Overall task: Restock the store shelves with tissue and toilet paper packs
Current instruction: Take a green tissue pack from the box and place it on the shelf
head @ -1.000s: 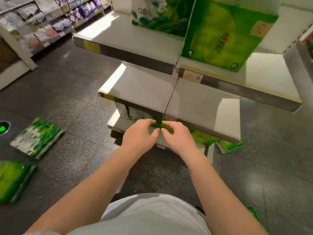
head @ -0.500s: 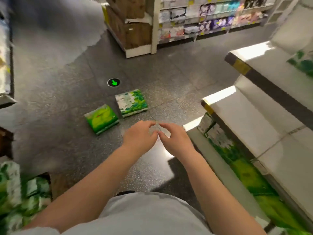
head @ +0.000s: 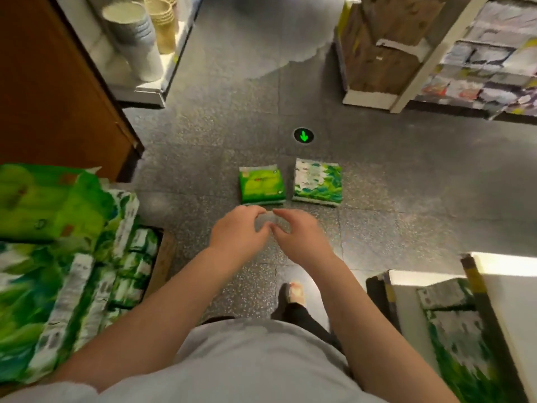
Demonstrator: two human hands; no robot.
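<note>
Left hand (head: 239,235) & right hand (head: 299,238) loosely curled, holding nothing, fingertips nearly meeting, just near of green pack (head: 261,185) & white-green pack (head: 317,181) on floor (head: 406,184).

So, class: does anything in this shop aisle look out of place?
Yes. Two tissue packs, a green pack and a green-and-white pack, lie flat on the floor mid-aisle, not shelved. Both hands, left hand and right hand, hold nothing.

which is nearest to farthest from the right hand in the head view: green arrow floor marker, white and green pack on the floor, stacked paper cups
From the right hand:
1. white and green pack, on the floor just ahead
2. green arrow floor marker, beyond that pack
3. stacked paper cups, far left shelf
</note>
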